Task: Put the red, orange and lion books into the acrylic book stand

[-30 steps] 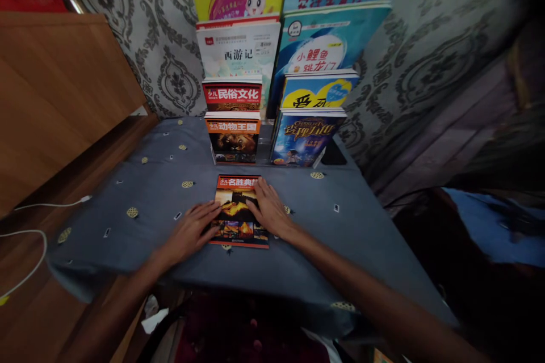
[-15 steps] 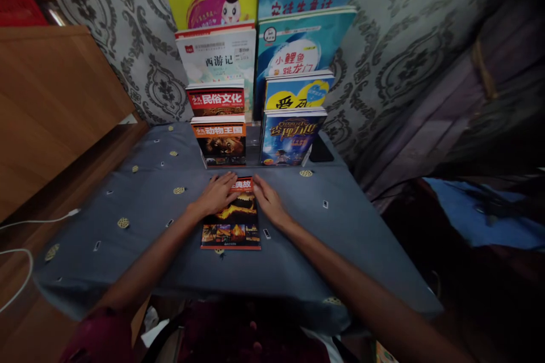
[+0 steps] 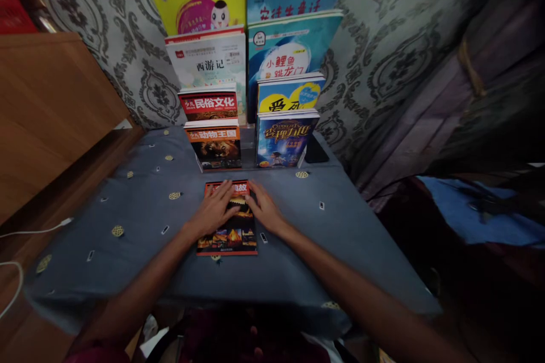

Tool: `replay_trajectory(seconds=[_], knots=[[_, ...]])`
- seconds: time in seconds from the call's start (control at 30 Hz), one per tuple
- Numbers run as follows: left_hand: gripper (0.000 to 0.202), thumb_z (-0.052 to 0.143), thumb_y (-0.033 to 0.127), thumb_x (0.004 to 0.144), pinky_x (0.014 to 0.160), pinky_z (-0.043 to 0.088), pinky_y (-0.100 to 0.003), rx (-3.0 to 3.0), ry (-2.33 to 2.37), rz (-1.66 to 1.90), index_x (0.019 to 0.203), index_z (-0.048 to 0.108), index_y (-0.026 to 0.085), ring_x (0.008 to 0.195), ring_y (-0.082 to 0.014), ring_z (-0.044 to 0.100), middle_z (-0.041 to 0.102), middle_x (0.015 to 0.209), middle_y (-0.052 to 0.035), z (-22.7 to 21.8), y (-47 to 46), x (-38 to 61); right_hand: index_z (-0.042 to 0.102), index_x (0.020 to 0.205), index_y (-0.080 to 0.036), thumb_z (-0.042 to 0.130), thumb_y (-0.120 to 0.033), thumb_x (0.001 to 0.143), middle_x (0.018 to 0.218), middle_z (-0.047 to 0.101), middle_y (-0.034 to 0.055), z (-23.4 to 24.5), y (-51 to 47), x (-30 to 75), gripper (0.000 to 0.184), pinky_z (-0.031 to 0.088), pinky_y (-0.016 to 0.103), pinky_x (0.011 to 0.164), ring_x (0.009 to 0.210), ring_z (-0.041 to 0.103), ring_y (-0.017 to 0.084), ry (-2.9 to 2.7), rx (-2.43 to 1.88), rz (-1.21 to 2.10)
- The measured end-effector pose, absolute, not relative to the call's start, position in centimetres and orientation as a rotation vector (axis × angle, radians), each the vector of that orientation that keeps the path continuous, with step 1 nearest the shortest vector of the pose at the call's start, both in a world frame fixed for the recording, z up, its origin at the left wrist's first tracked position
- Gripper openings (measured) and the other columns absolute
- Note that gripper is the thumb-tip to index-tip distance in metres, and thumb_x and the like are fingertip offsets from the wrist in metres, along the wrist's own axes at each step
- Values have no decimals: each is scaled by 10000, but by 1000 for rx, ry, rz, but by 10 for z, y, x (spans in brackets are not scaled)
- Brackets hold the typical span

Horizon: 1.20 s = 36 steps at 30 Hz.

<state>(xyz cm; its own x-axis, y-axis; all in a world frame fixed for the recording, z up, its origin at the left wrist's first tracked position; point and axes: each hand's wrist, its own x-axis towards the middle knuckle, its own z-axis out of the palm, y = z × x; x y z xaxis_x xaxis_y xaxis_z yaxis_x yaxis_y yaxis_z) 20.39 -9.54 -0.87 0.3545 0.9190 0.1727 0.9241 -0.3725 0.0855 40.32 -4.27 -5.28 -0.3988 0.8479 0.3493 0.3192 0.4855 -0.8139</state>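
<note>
A dark book with an orange-red border (image 3: 232, 238) lies flat on the blue-grey cloth, its cover showing a row of small pictures. Across its upper left part rests my left hand (image 3: 214, 210), palm down with fingers stretched out, hiding some of the title. My right hand (image 3: 264, 208) lies along the book's right edge, its fingers extended and the thumb over the cover. Behind the book, a clear stand (image 3: 249, 156) holds upright books in two columns. The lion-cover book (image 3: 218, 147) and a blue-purple book (image 3: 283, 139) are at the front.
A dark phone-like slab (image 3: 316, 150) lies right of the stand. The patterned wall covering (image 3: 383, 39) rises behind the table. A wooden cabinet (image 3: 51, 119) stands at left, with a white cable (image 3: 38, 232) below it. Blue fabric (image 3: 460, 204) lies at right.
My left hand has slid down and left over the book's cover. The right thumb now reaches onto the cover. The whole view has shifted slightly; the standing books remain in place.
</note>
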Motion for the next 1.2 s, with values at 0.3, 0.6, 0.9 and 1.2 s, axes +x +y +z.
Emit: replay_trajectory(seconds=[0.3, 0.6, 0.9, 1.2], knots=[[438, 491, 298, 960, 1053, 452, -445, -2139, -2132, -609, 1354, 542, 114, 1227, -301, 591, 642, 1311, -177, -11, -88, 176, 475, 1454, -119, 488, -306, 960, 1552, 419, 202, -45, -57, 403, 528, 350, 528, 1182, 1434, 411, 305, -2161, -988, 684], [345, 453, 331, 975, 813, 492, -352, -1977, -2299, -270, 771, 692, 187, 934, -267, 646, 716, 882, -105, 23, -94, 165, 516, 1429, -141, 489, -273, 966, 1506, 494, 183, -34, -40, 390, 482, 373, 514, 1164, 1411, 454, 269, -2350, -775, 728], [241, 399, 125, 974, 865, 475, -339, -2220, -2042, -246, 1037, 624, 186, 989, -238, 597, 644, 1032, -90, 13, -98, 193, 481, 1452, -104, 451, -278, 1001, 1523, 471, 190, -12, -65, 350, 484, 245, 518, 1228, 1476, 345, 263, -2633, -664, 446], [231, 428, 148, 981, 855, 476, -346, -2222, -2006, -166, 1084, 632, 181, 1005, -256, 574, 609, 1042, -97, 11, -99, 190, 419, 1492, -77, 478, -309, 985, 1564, 393, 213, -22, -76, 375, 560, 297, 560, 1199, 1469, 351, 314, -2516, -962, 443]])
